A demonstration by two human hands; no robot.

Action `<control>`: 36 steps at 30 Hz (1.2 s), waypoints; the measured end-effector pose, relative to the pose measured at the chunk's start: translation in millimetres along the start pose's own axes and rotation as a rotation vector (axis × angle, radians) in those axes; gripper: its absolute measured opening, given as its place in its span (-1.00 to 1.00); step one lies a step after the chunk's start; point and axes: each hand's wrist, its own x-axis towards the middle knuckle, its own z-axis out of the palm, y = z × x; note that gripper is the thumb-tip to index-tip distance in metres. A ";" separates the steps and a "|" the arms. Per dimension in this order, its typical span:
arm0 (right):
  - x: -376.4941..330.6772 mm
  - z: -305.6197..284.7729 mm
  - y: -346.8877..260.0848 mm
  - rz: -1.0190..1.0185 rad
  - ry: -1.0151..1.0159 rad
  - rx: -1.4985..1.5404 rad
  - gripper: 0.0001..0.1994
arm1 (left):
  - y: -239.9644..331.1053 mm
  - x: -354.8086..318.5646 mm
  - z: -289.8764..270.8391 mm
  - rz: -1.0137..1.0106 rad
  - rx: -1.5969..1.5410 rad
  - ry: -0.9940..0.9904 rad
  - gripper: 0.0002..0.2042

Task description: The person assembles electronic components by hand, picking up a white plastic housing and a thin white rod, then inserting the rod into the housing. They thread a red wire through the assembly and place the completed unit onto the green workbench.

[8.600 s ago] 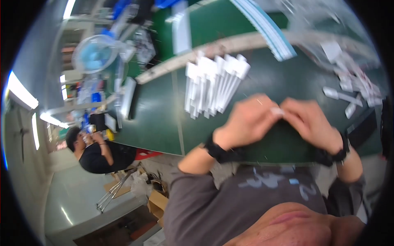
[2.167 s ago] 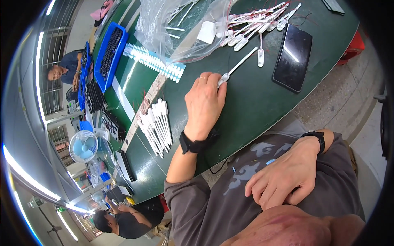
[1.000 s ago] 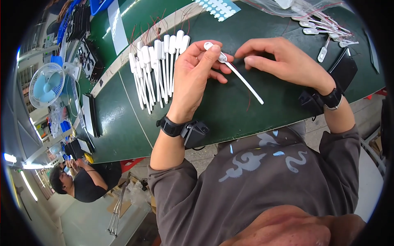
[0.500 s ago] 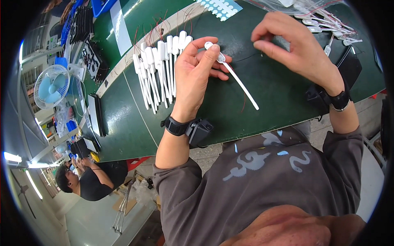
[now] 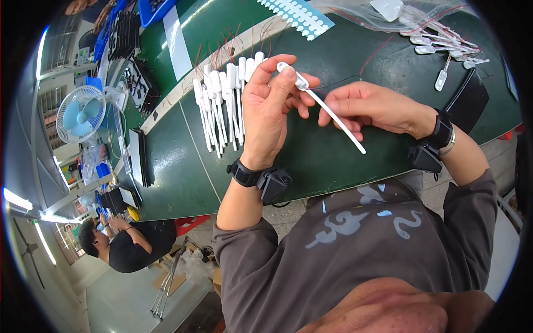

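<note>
My left hand [image 5: 265, 119] grips a slim white plastic stick [image 5: 340, 123] by its wider, probe-like head, thumb pressed on top. The shaft slants down to the right over the table. From the head a thin black wire [image 5: 340, 82] trails off to the right. Close by the shaft is my right hand [image 5: 380, 108], thumb and index finger pinched together and the other fingers curled behind the stick. What the pinch holds, if anything, is too small to make out. To the left, several similar white sticks [image 5: 216, 111] lie in a row, with red wires at their far ends.
A pile of white wired pieces [image 5: 444, 47] and a clear bag [image 5: 366, 19] lie at the far right, near a black flat case [image 5: 469, 94]. A sheet of pale stickers [image 5: 300, 16] is at the back. A co-worker [image 5: 133, 244] sits at far left.
My right hand has come down and to the left, from above the table to beside the stick's shaft. My left hand keeps its hold on the stick; the whole view has shifted slightly.
</note>
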 end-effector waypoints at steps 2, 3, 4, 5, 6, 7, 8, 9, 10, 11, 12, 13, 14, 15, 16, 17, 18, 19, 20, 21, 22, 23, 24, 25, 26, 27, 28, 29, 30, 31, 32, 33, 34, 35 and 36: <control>1.9 -1.7 2.8 -0.034 0.006 0.032 -0.68 | 1.9 -1.9 -0.4 -0.009 -0.047 -0.027 -0.71; 3.1 -2.1 3.8 -0.060 0.014 0.059 -0.69 | 2.1 -2.4 -0.8 -0.014 -0.071 -0.041 -0.71; 3.8 -2.4 4.4 -0.086 0.023 0.087 -0.71 | 2.3 -2.9 -0.8 -0.010 -0.070 -0.044 -0.71; 4.0 -2.6 4.3 -0.112 0.032 0.114 -0.72 | 2.4 -3.5 -0.5 -0.020 -0.072 -0.049 -0.71; 4.1 -1.8 3.9 -0.115 0.034 0.111 -0.72 | 2.3 -3.9 -0.1 -0.030 -0.073 -0.054 -0.71; 4.4 0.0 3.4 -0.229 0.123 0.010 -0.73 | 2.2 -3.7 0.3 -0.040 -0.075 -0.059 -0.71; 5.0 2.4 2.7 -0.342 0.210 -0.092 -0.73 | 2.6 -3.6 0.3 -0.037 -0.074 -0.060 -0.71; 5.1 3.6 2.2 -0.454 0.297 -0.193 -0.74 | 2.7 -3.3 0.3 -0.059 -0.058 -0.071 -0.70; 4.7 3.7 1.7 -0.455 0.298 -0.195 -0.74 | 2.7 -3.1 0.2 -0.081 -0.042 -0.081 -0.69; 4.1 3.2 1.0 -0.510 0.325 -0.254 -0.76 | 2.7 -3.1 0.2 -0.104 -0.026 -0.091 -0.69; 3.5 2.4 0.3 -0.565 0.353 -0.314 -0.78 | 2.8 -3.4 0.6 -0.104 -0.026 -0.092 -0.69; 2.7 1.7 -0.4 -0.619 0.383 -0.372 -0.80 | 3.2 -3.6 1.7 -0.121 0.010 -0.108 -0.68; 2.4 0.1 -1.4 -0.618 0.385 -0.371 -0.80 | 3.7 -3.9 2.8 -0.139 0.047 -0.125 -0.67; 2.4 -2.6 -2.8 -0.702 0.430 -0.539 -0.84 | 4.0 -4.2 3.8 -0.158 0.083 -0.143 -0.66; 2.3 -5.4 -4.2 -0.784 0.474 -0.709 -0.87 | 4.2 -4.6 4.5 -0.161 0.083 -0.145 -0.66; 1.8 -7.2 -5.2 -0.863 0.516 -0.880 -0.90 | 4.5 -5.2 5.1 -0.163 0.124 -0.156 -0.65; 0.7 -7.7 -5.7 -0.859 0.522 -0.878 -0.90 | 4.0 -5.7 6.0 -0.166 0.164 -0.170 -0.64; 0.3 -7.2 -6.8 -0.868 0.527 -0.892 -0.93 | 3.3 -6.2 7.0 -0.170 0.204 -0.184 -0.64; 0.3 -6.6 -7.8 -0.876 0.532 -0.905 -0.95 | 2.4 -7.0 8.5 -0.175 0.202 -0.189 -0.64; 0.2 -6.4 -7.9 -0.884 0.537 -0.919 -0.95 | 1.6 -8.2 10.1 -0.180 0.216 -0.198 -0.63; 0.2 -7.1 -7.1 -0.879 0.543 -0.917 -0.95 | 0.6 -9.3 11.7 -0.184 0.230 -0.207 -0.62; 1.2 -7.9 -6.3 -0.864 0.551 -0.922 -0.94 | -0.1 -9.6 12.6 -0.187 0.246 -0.215 -0.60; 2.1 -8.6 -5.6 -0.849 0.558 -0.926 -0.93 | -1.3 -9.5 12.9 -0.190 0.245 -0.218 -0.60; 2.4 -8.8 -5.1 -0.834 0.565 -0.931 -0.92 | -3.0 -9.5 12.8 -0.161 0.254 -0.225 -0.58; 2.2 -8.2 -5.0 -0.832 0.569 -0.930 -0.92 | -4.4 -9.5 12.7 -0.133 0.263 -0.231 -0.57; 1.8 -7.3 -5.1 -0.821 0.571 -0.919 -0.92 | -5.2 -9.3 12.8 -0.104 0.272 -0.237 -0.55; 1.6 -6.3 -5.4 -0.811 0.571 -0.908 -0.91 | -4.9 -9.7 13.1 -0.104 0.272 -0.238 -0.55; 1.4 -5.8 -5.5 -0.802 0.571 -0.897 -0.91 | -4.1 -10.7 13.7 -0.106 0.288 -0.225 -0.54; 1.2 -6.1 -5.7 -0.802 0.571 -0.897 -0.91 | -3.2 -11.6 14.4 -0.107 0.304 -0.213 -0.54; 1.0 -6.8 -5.9 -0.803 0.571 -0.913 -0.91 | -2.5 -11.9 15.0 -0.108 0.319 -0.200 -0.53; 0.8 -7.5 -6.1 -0.805 0.570 -0.929 -0.91 | -1.9 -11.8 15.6 -0.108 0.320 -0.200 -0.53; 0.7 -7.7 -6.0 -0.806 0.569 -0.945 -0.91 | -1.5 -12.1 16.1 -0.124 0.330 -0.202 -0.55; 0.5 -7.5 -5.9 -0.805 0.570 -0.944 -0.91 | -1.3 -12.3 16.6 -0.139 0.341 -0.205 -0.58; 0.3 -7.3 -6.0 -0.788 0.559 -0.943 -0.91 | -1.2 -12.6 16.8 -0.154 0.351 -0.207 -0.60; 0.0 -7.0 -6.1 -0.770 0.548 -0.941 -0.91 | -1.5 -12.7 16.5 -0.154 0.351 -0.207 -0.60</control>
